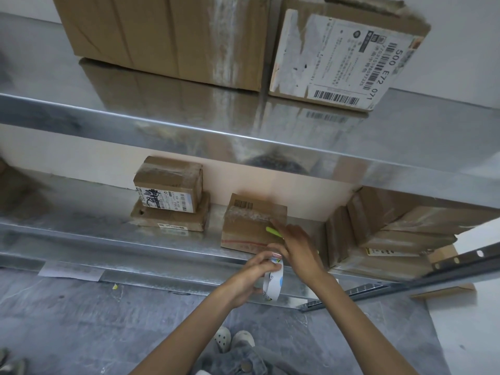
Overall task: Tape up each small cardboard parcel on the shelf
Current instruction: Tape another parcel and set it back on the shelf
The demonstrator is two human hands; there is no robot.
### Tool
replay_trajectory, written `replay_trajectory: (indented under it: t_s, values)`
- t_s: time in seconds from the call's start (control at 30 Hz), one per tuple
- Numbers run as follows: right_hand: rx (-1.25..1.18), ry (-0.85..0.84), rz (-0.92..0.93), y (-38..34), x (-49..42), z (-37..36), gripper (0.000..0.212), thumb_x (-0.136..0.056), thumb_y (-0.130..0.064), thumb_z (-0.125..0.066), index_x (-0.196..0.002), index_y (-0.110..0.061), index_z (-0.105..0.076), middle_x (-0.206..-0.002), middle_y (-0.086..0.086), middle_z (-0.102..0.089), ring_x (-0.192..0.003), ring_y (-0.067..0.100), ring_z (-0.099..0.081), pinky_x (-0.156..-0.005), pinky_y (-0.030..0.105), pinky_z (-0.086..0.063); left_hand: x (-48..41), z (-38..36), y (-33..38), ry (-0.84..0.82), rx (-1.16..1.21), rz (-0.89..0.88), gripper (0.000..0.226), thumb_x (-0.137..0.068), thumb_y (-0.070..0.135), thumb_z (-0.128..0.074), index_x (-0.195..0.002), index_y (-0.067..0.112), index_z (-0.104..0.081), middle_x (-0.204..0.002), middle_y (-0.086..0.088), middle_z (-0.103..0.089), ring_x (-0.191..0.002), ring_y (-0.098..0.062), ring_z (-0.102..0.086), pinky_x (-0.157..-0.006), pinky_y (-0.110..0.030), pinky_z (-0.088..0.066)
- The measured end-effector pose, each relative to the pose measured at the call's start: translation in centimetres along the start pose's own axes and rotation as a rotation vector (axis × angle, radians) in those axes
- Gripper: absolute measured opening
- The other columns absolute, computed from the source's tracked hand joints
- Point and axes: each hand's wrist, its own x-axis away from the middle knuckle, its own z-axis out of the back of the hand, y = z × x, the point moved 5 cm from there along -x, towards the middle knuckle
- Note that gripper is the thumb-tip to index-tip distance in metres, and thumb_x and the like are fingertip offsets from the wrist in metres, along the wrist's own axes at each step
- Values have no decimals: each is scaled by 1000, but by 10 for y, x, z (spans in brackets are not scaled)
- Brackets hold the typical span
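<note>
The metal shelf [81, 234] carries a small parcel [249, 231]. A two-parcel stack [170, 209] stands left of it. A pile of parcels [378, 239] sits right of it.

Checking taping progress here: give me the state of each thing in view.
middle parcel, closed, clear tape band across its top
tape roll, off the shelf, held in the left grip
yellow-green tool, held in the right grip
two stacked parcels, closed, untouched
</note>
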Motion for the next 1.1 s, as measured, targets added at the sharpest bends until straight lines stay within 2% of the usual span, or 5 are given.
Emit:
replay_trajectory:
  t_s: [0.33, 0.53, 0.63, 0.9, 1.1]
  values:
    - [-127, 36, 24, 6, -3, -3, 59, -84, -18, -64, -140, -19, -46, -87, 17, -62, -82, 35, -63, -72, 44, -53, 4, 10, 2, -21, -94, 24, 32, -69, 33, -59, -100, 32, -64, -120, 5, -53, -99, -10, -51, -70, -25, -43]
    - [-53, -14, 6, 9, -8, -4, 58, -92, -50, -40, -147, -35, -28, -112, 8, -65, -99, 26, -60, -82, 38, -49, 9, 7, 10, -94, -105, -12, 36, -74, 33, -61, -110, 30, -63, -118, 5, -54, -101, -12, -53, -74, -28, -45]
    - [-290, -60, -84, 14, -4, 1, 57, -95, -51, -31, -148, -43, -13, -132, -2, -56, -117, 16, -55, -94, 36, -47, 12, 2, 29, -181, -52, -66, 37, -75, 32, -64, -111, 29, -63, -113, 3, -55, -96, -15, -55, -73, -29, -47]
    - [-382, 188, -350, 51, -7, 25, 37, -98, -2, -37, -134, -9, -44, -131, 12, -50, -116, 24, -50, -87, 12, -32, 9, 3, 81, -264, 88, -157, 37, -74, 29, -67, -111, 27, -63, -110, -6, -60, -96, -23, -58, -68, -30, -52]
    - [-394, 244, -387, 60, -22, 31, 23, -100, -18, -44, -94, -9, -65, -98, 8, -71, -78, 19, -60, -60, 16, -33, 5, 8, 105, -250, 150, -172, 37, -80, 24, -62, -117, 21, -62, -115, -10, -63, -103, -28, -59, -80, -40, -51]
